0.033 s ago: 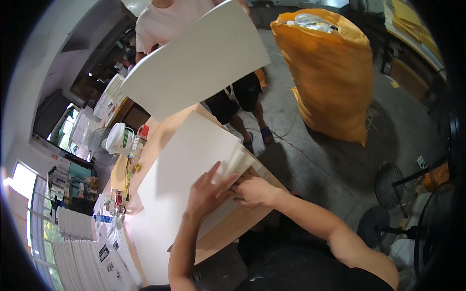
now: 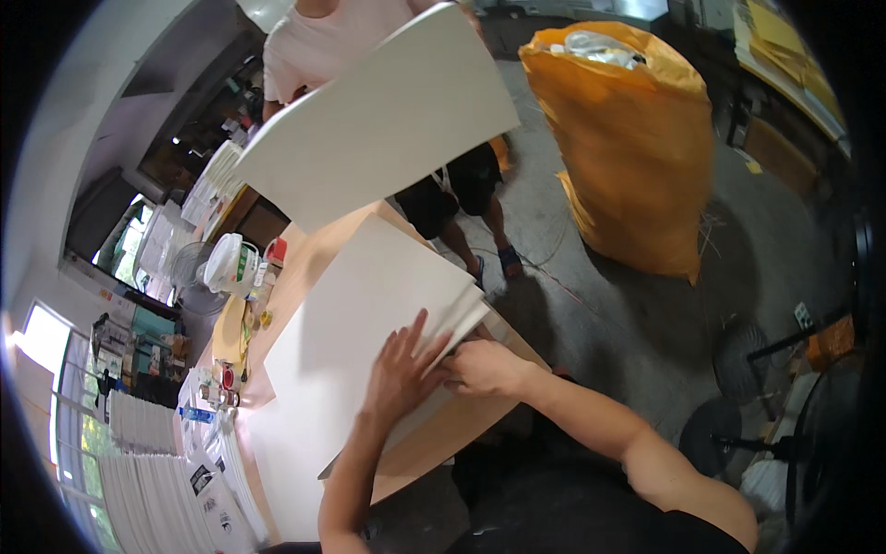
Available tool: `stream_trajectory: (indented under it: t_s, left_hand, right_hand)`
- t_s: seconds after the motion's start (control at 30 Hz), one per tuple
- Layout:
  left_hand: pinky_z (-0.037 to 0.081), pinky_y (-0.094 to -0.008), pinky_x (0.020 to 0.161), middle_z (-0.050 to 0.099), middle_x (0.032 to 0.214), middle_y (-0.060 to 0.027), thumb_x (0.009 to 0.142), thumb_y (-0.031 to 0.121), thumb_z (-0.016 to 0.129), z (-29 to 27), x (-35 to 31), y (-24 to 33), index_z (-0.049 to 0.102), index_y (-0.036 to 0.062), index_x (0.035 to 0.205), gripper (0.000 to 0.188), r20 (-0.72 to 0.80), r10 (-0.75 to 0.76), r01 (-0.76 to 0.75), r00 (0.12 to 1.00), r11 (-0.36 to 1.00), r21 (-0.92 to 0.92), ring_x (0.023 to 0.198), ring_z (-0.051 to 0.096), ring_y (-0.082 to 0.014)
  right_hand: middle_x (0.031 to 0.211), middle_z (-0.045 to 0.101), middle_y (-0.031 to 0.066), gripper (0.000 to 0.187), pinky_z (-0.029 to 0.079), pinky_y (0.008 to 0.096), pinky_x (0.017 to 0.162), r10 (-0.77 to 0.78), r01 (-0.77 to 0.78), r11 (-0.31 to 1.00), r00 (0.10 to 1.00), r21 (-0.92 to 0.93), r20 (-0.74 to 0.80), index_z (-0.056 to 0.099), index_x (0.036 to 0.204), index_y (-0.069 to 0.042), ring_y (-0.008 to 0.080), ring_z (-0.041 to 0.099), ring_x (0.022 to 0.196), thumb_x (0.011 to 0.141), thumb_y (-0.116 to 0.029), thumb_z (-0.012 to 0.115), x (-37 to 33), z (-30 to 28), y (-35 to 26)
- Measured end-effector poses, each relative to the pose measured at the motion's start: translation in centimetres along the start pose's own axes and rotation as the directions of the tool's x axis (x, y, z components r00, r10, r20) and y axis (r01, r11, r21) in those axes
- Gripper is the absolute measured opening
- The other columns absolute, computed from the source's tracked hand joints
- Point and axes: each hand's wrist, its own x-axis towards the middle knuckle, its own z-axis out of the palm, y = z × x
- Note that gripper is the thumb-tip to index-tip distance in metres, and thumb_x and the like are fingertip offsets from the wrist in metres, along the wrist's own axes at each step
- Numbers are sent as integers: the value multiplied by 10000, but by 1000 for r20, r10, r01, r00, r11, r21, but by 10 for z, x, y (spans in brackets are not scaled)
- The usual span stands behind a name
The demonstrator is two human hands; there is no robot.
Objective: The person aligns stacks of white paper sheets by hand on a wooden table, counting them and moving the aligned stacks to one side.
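Observation:
Large white sheets (image 2: 355, 286) lie stacked on a light wooden table (image 2: 411, 452) in front of me. My left hand (image 2: 401, 369) rests on top of them near their right edge, its fingers stretched out and apart. Close beside it my right hand (image 2: 484, 367) is closed at the edge of the sheets, its fingers curled and partly hidden. Several sheet edges fan slightly apart just above my right hand. Across the table a person (image 2: 351, 46) in a pale shirt holds up a big white board (image 2: 383, 120), bowed along its length.
A tall orange sack (image 2: 628, 157) stands on the grey floor to the right. Along the table's left side are a white bucket (image 2: 231, 266), a blue bottle (image 2: 196, 415) and small jars. Stacks of white board (image 2: 152, 499) fill the lower left; fans (image 2: 738, 355) stand at right.
The curled, fanned edges of the sheets lie flatter than before. My left hand has shifted slightly, its fingers straighter. My right hand stays nearly in place at the edge.

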Motion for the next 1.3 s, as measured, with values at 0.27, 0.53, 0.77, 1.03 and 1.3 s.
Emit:
stream_trajectory:
  t_s: [0.27,0.53,0.77,1.03,1.3]
  left_hand:
    - [243,-633,1236,562,1478,-175,892,157,691,24,-187,-17,493,45,1491,641,-425,-538,674,728,675,299,1453,463,-364]
    - [314,-645,1201,725,1054,-102,838,142,676,-31,-284,15,697,94,1023,192,-529,-586,773,614,584,249,1124,669,-376]
    - [515,-541,1038,671,1169,-153,902,212,741,-2,-286,92,662,52,1179,329,-581,-800,834,149,417,-360,1076,693,-327]
    - [469,-367,1054,620,1316,-155,1027,191,616,18,-258,63,454,-59,1461,527,162,-928,-71,335,-196,-978,1214,580,-195]
    - [551,-351,901,706,1079,-142,982,279,675,-59,-344,102,485,-60,1432,595,-120,-984,264,131,152,-953,979,675,-203]
  right_hand:
    - [914,703,297,701,540,506,884,126,-138,986,985,97,120,700,1054,57,462,692,923,917,-628,638,8,-23,-14]
    - [1367,578,322,935,338,540,1172,-31,2,957,995,-290,-97,545,1420,28,475,507,1332,882,-731,641,0,0,-23]
    - [1474,558,132,792,382,406,1152,391,-251,727,917,639,-85,507,1501,-25,275,500,1372,994,-622,622,-14,-5,-5]
    - [1155,668,72,459,442,346,989,612,-279,627,754,727,-239,630,1255,36,191,572,1095,1036,-367,664,11,15,-40]
    - [1478,496,99,610,407,433,1141,485,-81,268,872,960,-61,369,1544,-41,251,496,1340,1002,-118,638,69,54,-203]
